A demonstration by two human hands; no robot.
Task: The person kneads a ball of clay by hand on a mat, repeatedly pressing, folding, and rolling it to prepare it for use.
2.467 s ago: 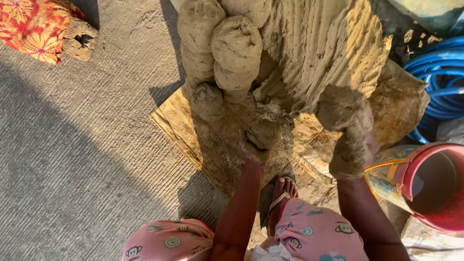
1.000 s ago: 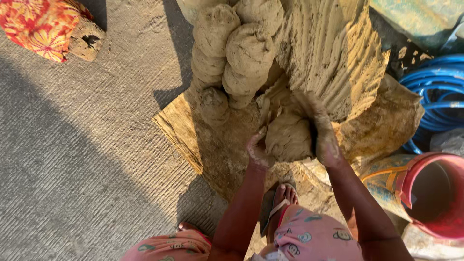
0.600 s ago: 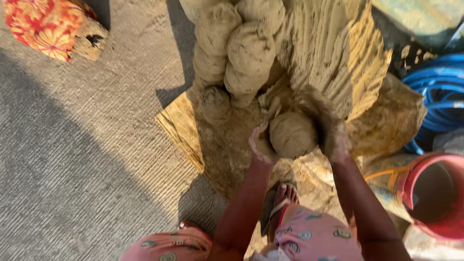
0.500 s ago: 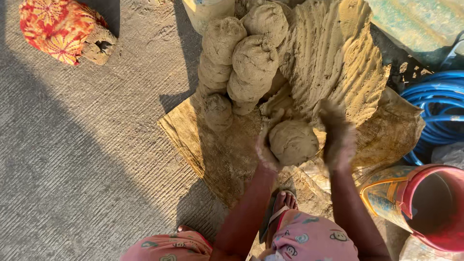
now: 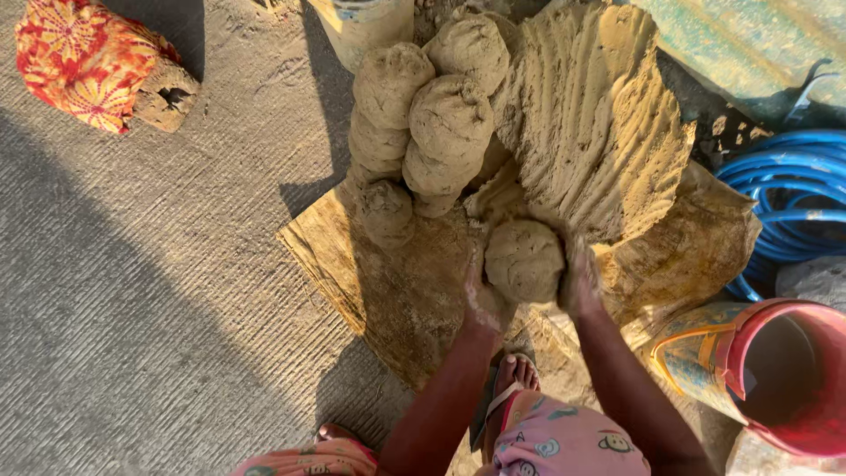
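Observation:
A round lump of wet clay [image 5: 524, 259] sits between my two hands over a clay-smeared board [image 5: 379, 291]. My left hand [image 5: 480, 295] presses its left side and my right hand [image 5: 580, 280] cups its right side; both are coated in clay. Just beyond rises a big mound of clay [image 5: 599, 123] scored with finger grooves. Several rolled clay lumps [image 5: 423, 115] are stacked to the left of the mound, and a smaller one [image 5: 386, 210] lies on the board.
A red bucket [image 5: 775, 375] stands at the lower right, with a coiled blue hose [image 5: 793, 194] behind it. A red floral cloth bundle [image 5: 88, 62] lies on the concrete at the top left. My sandalled foot [image 5: 511, 379] rests below the board.
My right hand brought a chunk of clay down from the mound. Both hands then closed around it and shaped it into a ball on the board.

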